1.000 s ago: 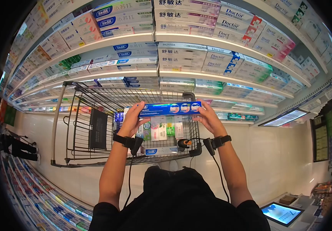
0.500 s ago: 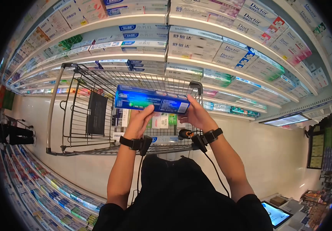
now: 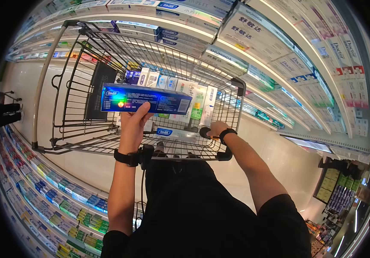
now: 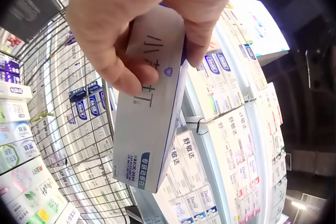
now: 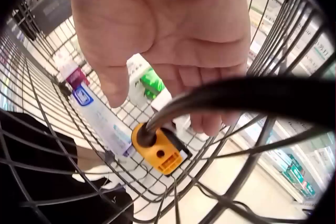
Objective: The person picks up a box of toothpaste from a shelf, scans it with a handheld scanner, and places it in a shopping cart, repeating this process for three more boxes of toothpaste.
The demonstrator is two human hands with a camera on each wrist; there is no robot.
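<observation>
Your left hand (image 3: 133, 127) pinched one long, glossy box (image 3: 146, 100), blue on one face and white on another, above one wire cart (image 3: 42, 86). Your right hand (image 3: 218, 129) had its thumb spread from relaxed fingers, near one rounded orange gadget (image 5: 160, 150); whether they touched, I couldn't tell. One slim, pale carton (image 3: 174, 134) lay inside.
</observation>
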